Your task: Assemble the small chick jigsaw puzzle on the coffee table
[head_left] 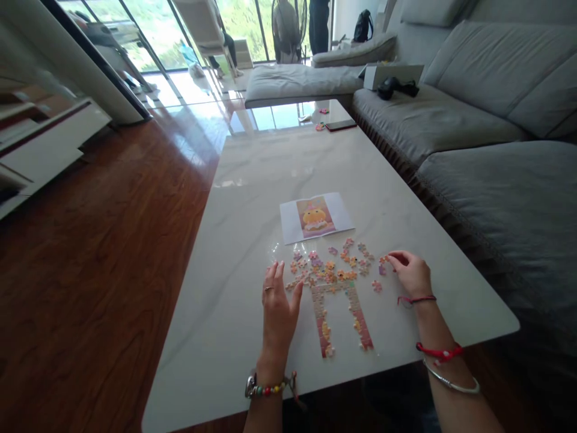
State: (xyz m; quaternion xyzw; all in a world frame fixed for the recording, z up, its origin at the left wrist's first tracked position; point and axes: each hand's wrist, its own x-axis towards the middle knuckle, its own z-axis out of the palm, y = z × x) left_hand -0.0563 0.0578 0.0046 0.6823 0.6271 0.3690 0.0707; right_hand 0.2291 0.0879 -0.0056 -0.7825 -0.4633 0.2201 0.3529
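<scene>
My left hand (280, 304) rests over the table just left of the loose jigsaw pieces (331, 273), fingers apart and holding nothing. To the right, my right hand (411, 275) pinches a small orange-pink puzzle piece (384, 260) between thumb and forefinger. A purple piece (382, 270) lies right below it, and a pink piece (377, 286) sits a little lower. Between my hands is a partly joined puzzle border (319, 304), with a top row and two side strips. Beyond the pieces lies a paper sheet (343, 210) printed with a yellow cartoon figure.
The white marble-look table (216, 300) has a dark phone (341, 125) and a few small pieces at its far end. A grey sofa (505, 180) runs along the right side, with a box (392, 73) on it. People are near the windows.
</scene>
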